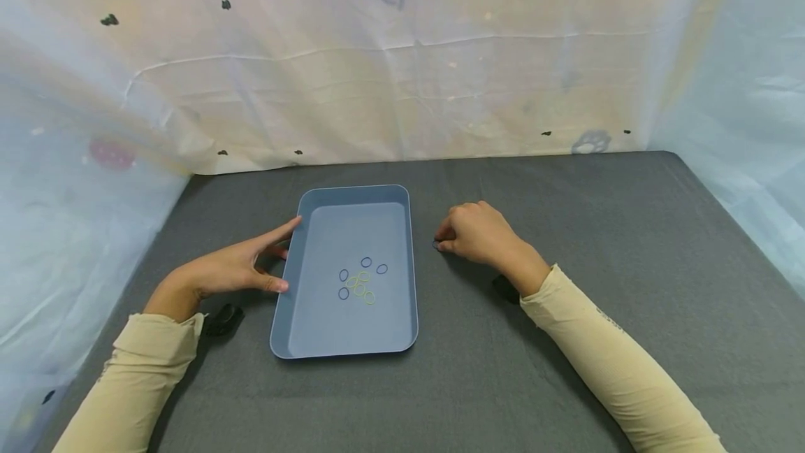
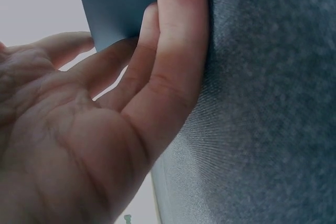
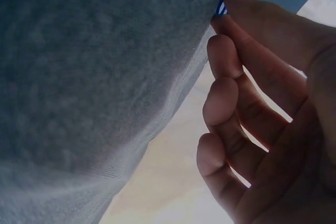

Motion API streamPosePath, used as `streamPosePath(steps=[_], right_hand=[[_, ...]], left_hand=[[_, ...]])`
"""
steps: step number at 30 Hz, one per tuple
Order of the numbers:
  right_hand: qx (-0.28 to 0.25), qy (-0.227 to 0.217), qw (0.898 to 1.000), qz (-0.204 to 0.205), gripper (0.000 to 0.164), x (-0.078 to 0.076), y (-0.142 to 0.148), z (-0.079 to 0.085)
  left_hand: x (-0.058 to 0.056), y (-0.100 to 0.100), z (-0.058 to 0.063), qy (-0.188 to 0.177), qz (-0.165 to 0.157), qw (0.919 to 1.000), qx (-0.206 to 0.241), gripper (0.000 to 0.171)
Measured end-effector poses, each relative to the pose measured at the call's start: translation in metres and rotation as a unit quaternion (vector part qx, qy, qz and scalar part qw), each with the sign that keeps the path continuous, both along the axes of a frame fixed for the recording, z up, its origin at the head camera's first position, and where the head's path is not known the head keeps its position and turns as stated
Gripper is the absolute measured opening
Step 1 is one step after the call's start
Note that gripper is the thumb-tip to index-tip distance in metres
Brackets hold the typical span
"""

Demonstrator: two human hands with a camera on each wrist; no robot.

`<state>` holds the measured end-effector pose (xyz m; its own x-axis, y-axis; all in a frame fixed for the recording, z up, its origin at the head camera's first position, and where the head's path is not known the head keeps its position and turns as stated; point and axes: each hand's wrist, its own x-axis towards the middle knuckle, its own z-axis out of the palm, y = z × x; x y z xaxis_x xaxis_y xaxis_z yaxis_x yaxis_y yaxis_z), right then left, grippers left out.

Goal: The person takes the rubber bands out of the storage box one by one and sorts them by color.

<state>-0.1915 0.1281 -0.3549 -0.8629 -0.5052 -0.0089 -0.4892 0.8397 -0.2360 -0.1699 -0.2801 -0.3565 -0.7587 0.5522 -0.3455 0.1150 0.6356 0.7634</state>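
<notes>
A shallow blue-grey tray lies on the dark cloth. Inside it are several thin blue rubber bands and several yellow-green rubber bands, loosely clustered near the middle. Along the tray's left wall, my left hand rests with thumb and fingers spread, touching the side; the left wrist view shows the fingers against the blue wall. To the right of the tray, just above the cloth, my right hand pinches a blue rubber band between thumb and index fingertip. The other right fingers are bent and hold nothing.
A grey cloth covers the table. Behind it hangs a pale patterned curtain, with bluish sheets at both sides. A dark wrist device sits at the left wrist, and another at the right.
</notes>
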Motion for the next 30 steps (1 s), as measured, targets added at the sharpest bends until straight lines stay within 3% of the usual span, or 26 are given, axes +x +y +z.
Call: streamPosePath(steps=[9,19,24,30], right_hand=[[-0.003,0.012,1.0,0.004,0.018,0.004,0.004,0.002],[-0.069,0.076,0.995,0.019,0.018,0.014,-0.013,0.017],[-0.089,0.095,0.99,0.05,0.02,0.023,-0.026,0.02],[-0.093,0.116,0.982,0.113,0.016,0.025,-0.042,0.01]], left_hand=[[-0.003,0.004,-0.004,-0.004,-0.005,1.0,0.003,0.113],[-0.002,0.0,0.004,-0.006,-0.002,0.9997,-0.022,0.113],[-0.001,0.001,0.004,-0.011,-0.004,0.9997,-0.021,0.114],[0.0,0.0,0.004,-0.021,0.002,0.9997,-0.01,0.113]])
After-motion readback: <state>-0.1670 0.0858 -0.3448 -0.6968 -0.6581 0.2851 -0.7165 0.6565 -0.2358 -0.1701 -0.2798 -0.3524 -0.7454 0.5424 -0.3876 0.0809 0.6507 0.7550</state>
